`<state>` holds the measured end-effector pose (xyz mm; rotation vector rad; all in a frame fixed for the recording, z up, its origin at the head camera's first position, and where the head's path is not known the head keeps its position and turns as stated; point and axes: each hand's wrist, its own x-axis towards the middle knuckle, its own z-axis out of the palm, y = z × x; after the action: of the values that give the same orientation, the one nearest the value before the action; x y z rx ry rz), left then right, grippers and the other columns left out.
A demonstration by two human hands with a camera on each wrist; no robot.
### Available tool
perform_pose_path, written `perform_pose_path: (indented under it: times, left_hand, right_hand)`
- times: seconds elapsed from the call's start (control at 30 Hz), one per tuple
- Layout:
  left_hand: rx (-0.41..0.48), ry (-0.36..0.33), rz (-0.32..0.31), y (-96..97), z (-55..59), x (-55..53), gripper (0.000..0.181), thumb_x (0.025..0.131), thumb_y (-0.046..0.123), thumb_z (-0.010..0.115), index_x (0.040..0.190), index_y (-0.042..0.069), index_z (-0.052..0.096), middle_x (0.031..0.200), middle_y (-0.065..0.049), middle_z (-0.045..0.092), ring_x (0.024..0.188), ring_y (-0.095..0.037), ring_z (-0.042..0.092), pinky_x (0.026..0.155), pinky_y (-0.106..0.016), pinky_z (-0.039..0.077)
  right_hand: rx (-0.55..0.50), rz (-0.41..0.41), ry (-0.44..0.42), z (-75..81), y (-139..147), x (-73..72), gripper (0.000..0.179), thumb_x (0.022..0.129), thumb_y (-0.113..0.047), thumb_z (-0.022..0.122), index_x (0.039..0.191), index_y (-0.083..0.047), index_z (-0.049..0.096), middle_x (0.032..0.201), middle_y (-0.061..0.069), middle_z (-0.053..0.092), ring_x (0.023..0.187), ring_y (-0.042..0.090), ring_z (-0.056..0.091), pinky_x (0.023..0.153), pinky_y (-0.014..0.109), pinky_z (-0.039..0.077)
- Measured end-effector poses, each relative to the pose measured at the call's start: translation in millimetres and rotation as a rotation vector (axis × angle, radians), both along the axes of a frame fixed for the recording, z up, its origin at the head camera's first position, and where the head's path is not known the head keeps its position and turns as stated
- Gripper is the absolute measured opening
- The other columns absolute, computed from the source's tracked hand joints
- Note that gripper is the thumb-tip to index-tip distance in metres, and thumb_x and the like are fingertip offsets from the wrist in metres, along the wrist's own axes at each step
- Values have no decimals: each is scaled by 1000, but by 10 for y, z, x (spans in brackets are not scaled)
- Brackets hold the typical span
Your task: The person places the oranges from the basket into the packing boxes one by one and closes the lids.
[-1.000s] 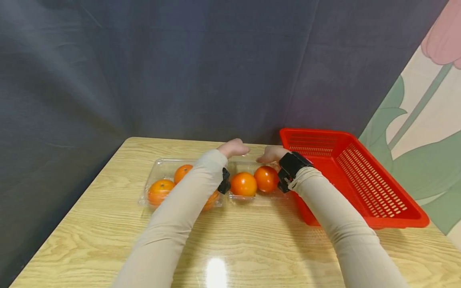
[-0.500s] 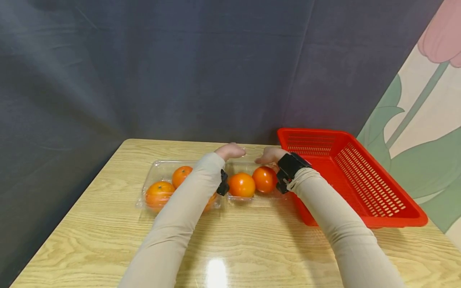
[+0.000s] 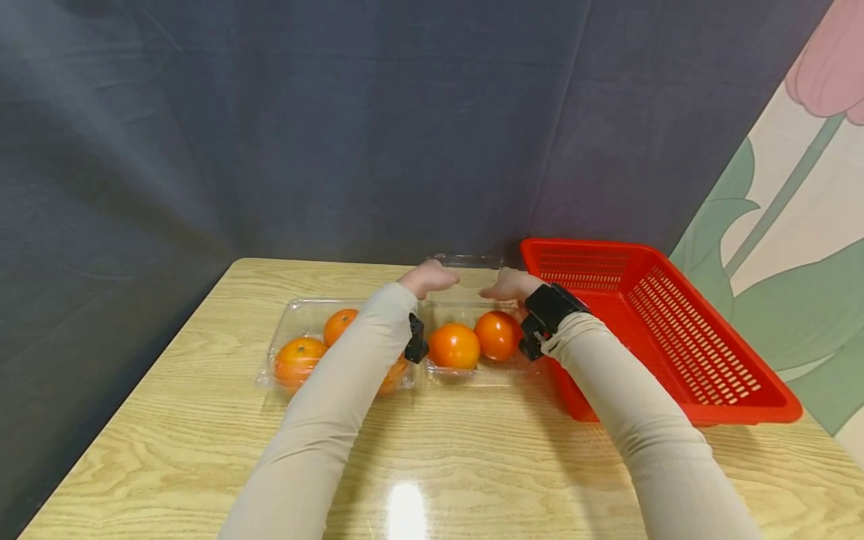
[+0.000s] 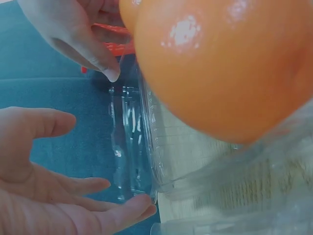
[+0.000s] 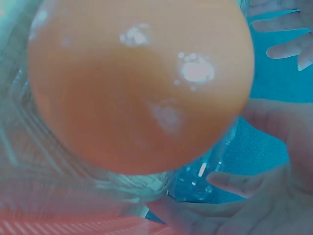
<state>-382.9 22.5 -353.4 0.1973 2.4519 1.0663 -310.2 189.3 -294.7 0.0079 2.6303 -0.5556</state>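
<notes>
Two glossy oranges, one on the left and one on the right, sit in a clear plastic box. Its hinged lid is folded back behind it. My left hand is at the box's back left, fingers extended and spread; in the left wrist view its fingertips reach the lid's hinge edge. On the back right, my right hand also has its fingers apart, beside the lid. The right wrist view shows the right hand next to an orange. Neither hand grips anything.
A second clear box with several oranges stands at left, partly hidden by my left sleeve. To the right is a red plastic basket. A dark curtain hangs behind the wooden table.
The clear lid has gone back, away from me, and its far edge now shows beyond my hands. My hands have moved only slightly. The oranges stay in place.
</notes>
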Motion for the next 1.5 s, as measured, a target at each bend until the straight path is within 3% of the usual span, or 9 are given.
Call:
perform_pose_path:
  times: [0.1, 0.23, 0.47, 0.67, 0.8, 0.97, 1.27, 1.37, 1.5]
  left_hand:
    - [30, -14, 11, -92, 654, 754, 63, 96, 29, 44, 146, -3, 21, 153, -16, 24, 140, -31, 30, 111, -48, 33]
    - [75, -36, 35, -142, 964, 1111, 56, 99, 21, 39, 145, -5, 21, 152, -18, 25, 141, -31, 28, 114, -47, 28]
    - [64, 4, 72, -147, 481, 560, 70, 94, 35, 47, 146, -3, 19, 152, -15, 26, 137, -27, 35, 107, -47, 37]
    - [32, 87, 68, -105, -226, -326, 78, 86, 47, 54, 142, -2, 30, 143, -14, 39, 119, -25, 51, 84, -45, 51]
    - [28, 54, 53, -136, 209, 172, 72, 91, 40, 51, 143, -2, 27, 148, -14, 33, 128, -27, 45, 96, -46, 47]
    - [44, 15, 50, -206, 649, 658, 66, 96, 33, 44, 146, -3, 21, 153, -16, 25, 137, -31, 35, 107, -45, 39]
    - [115, -43, 58, -289, 738, 739, 76, 97, 32, 45, 149, 0, 0, 158, -14, 2, 142, -29, 23, 113, -42, 31]
    - [104, -38, 77, -305, 729, 738, 81, 96, 33, 45, 149, 4, -10, 159, -13, -3, 103, -19, 55, 91, -27, 45]
    - [123, -15, 120, -311, 718, 728, 84, 95, 30, 46, 149, 9, -16, 157, -15, 11, 47, -8, 24, 51, -21, 28]
  right_hand:
    - [4, 6, 17, 21, -5, 21, 70, 93, -33, 52, 137, 15, 27, 138, 28, 37, 116, 40, 48, 95, 41, 48]
    - [45, 28, 68, -24, 0, -26, 68, 93, -34, 53, 134, 16, 34, 140, 31, 39, 125, 39, 43, 110, 45, 34]
    - [66, 91, 178, -355, 197, -426, 73, 84, -52, 59, 119, 11, 54, 120, 26, 58, 102, 33, 57, 97, 41, 46]
    - [56, 45, 146, -41, 30, -46, 68, 92, -37, 52, 129, 18, 39, 133, 31, 44, 116, 38, 48, 107, 44, 38]
    - [100, -2, 129, 13, 0, -8, 84, 94, -39, 48, 140, 20, 9, 148, 35, 20, 134, 42, 32, 114, 46, 27]
    - [72, -43, 217, -220, 160, -328, 109, 87, -59, 50, 140, 19, -5, 145, 37, 23, 131, 43, 36, 111, 45, 33]
    - [-90, -66, 298, 63, 63, -28, 90, 91, -33, 52, 139, 22, -1, 145, 39, 19, 134, 46, 29, 113, 47, 28]
    - [-99, -62, 329, 117, 52, 42, 89, 92, -31, 50, 138, 23, -5, 144, 42, 19, 134, 46, 29, 114, 46, 27]
    - [-122, -93, 352, 146, 43, 72, 92, 93, -30, 50, 139, 20, -11, 145, 40, 20, 135, 45, 30, 114, 45, 26]
